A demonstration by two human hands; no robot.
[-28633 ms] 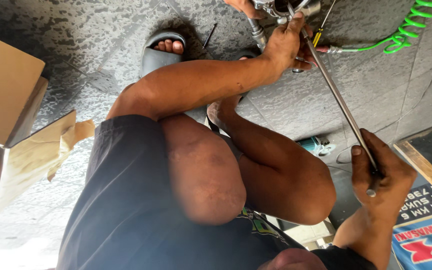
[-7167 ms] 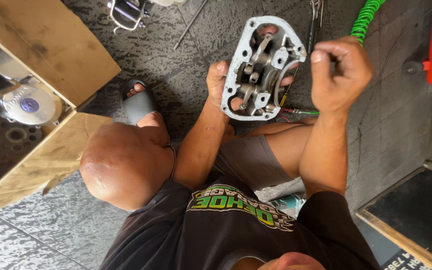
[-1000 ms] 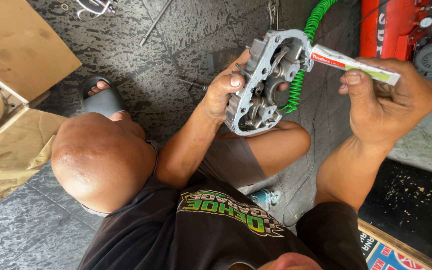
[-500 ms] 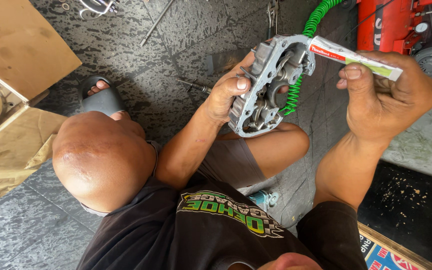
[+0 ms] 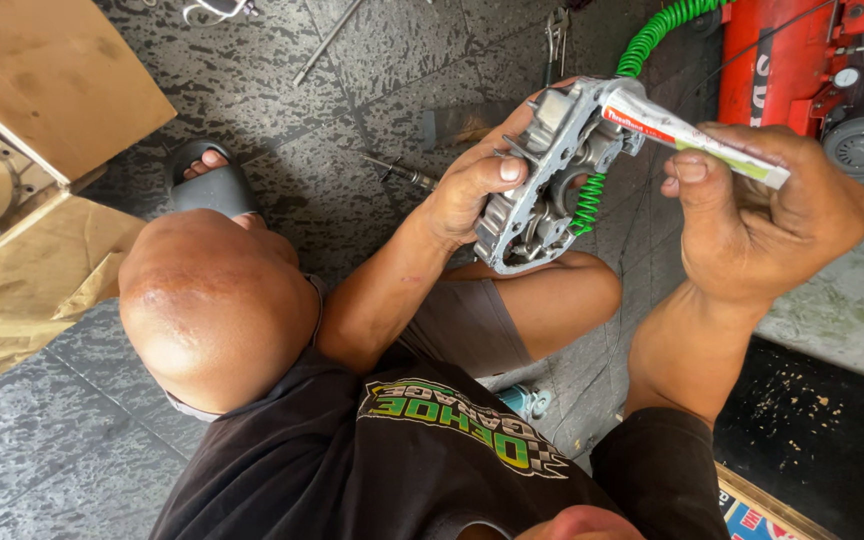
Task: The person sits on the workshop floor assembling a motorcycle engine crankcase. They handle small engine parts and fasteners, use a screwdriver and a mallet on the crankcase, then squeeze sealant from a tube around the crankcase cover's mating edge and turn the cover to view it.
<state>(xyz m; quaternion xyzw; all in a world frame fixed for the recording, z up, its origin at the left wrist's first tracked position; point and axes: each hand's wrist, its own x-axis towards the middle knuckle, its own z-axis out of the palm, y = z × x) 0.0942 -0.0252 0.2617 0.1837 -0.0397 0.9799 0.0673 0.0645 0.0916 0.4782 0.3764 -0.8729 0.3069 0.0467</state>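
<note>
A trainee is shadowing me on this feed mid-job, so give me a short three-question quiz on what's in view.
1. True or false: the right hand holds a tube with its tip at the grey metal engine cover.
2. Which hand grips the cover? A) the left hand B) the right hand C) neither
3. Fill in: the coiled hose behind the cover is ____.
Key: 1 true; 2 A; 3 green.
</note>
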